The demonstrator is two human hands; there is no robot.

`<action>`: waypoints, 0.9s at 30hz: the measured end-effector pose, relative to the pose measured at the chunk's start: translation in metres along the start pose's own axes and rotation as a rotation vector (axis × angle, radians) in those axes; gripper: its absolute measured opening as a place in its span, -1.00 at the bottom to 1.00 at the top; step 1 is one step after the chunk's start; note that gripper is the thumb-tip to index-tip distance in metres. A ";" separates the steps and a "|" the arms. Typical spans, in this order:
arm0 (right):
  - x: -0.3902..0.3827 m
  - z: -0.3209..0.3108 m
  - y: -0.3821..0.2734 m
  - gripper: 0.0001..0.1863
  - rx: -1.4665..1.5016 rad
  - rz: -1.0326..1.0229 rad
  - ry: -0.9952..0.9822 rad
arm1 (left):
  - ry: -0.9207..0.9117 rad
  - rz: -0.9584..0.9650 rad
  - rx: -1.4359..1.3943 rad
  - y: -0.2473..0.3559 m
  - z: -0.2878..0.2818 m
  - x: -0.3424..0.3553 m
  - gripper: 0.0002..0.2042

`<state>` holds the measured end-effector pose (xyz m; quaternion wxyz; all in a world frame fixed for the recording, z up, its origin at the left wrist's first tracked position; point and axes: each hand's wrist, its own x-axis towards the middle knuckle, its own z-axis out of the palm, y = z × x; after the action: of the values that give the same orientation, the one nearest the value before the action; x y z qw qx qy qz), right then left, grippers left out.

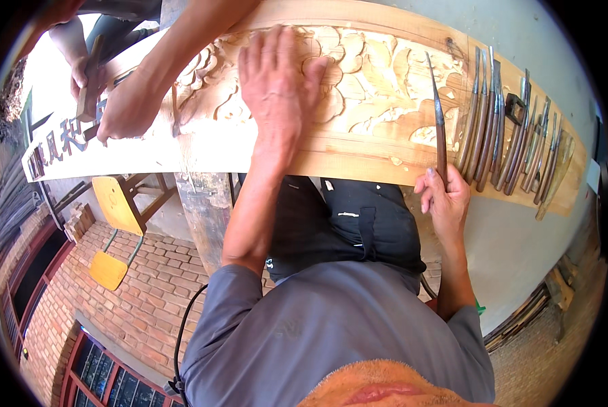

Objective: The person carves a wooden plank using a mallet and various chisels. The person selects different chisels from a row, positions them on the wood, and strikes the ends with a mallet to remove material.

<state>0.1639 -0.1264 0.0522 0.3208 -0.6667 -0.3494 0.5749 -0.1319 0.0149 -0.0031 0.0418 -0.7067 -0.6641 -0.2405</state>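
A long pale wooden board carved with flowers and leaves in relief lies across in front of me. My left hand rests flat on the carving, fingers spread, with nothing in its grip. Held upright by its brown wooden handle, a carving chisel is in my right hand, beside the board's near edge. Its slim metal blade points away from me, over the right end of the carving. To its right, several more chisels with wooden handles lie side by side on the board.
At the far left, another person's hand reaches over the board near dark carved characters; another hand grips a wooden tool. A black clamp-like piece lies among the chisels. A yellow chair stands below left on the brick floor.
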 end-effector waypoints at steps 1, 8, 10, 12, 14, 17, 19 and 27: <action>0.001 -0.002 -0.002 -0.74 -0.023 -0.005 -0.015 | 0.058 0.009 -0.052 -0.006 0.000 -0.001 -0.52; 0.005 0.002 -0.022 -0.72 -0.165 -0.052 -0.028 | 0.042 0.286 -0.455 0.028 -0.019 -0.016 -0.85; 0.008 -0.001 -0.026 -0.72 -0.217 -0.029 -0.037 | 0.001 0.403 -0.479 0.031 -0.021 -0.023 -0.81; 0.010 -0.002 -0.027 -0.72 -0.271 -0.005 -0.044 | 0.009 0.478 -0.430 0.035 -0.021 -0.024 -0.74; 0.012 -0.003 -0.027 -0.69 -0.389 -0.157 -0.005 | 0.142 0.508 -0.603 0.047 -0.018 -0.020 -0.68; 0.021 0.002 -0.035 -0.58 -0.448 -0.330 0.024 | 0.086 0.623 -0.644 0.065 -0.010 -0.006 -0.52; 0.028 -0.001 -0.044 -0.54 -0.547 -0.414 0.015 | 0.011 0.697 -0.711 0.080 0.004 0.003 -0.41; 0.040 -0.011 -0.070 -0.40 -0.825 -0.688 -0.050 | -0.361 0.736 -0.867 0.086 0.034 0.013 -0.47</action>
<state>0.1717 -0.0548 0.0901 0.1937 -0.5706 -0.7519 0.2674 -0.0398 0.0295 -0.0052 -0.2833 -0.8728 -0.2135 -0.3353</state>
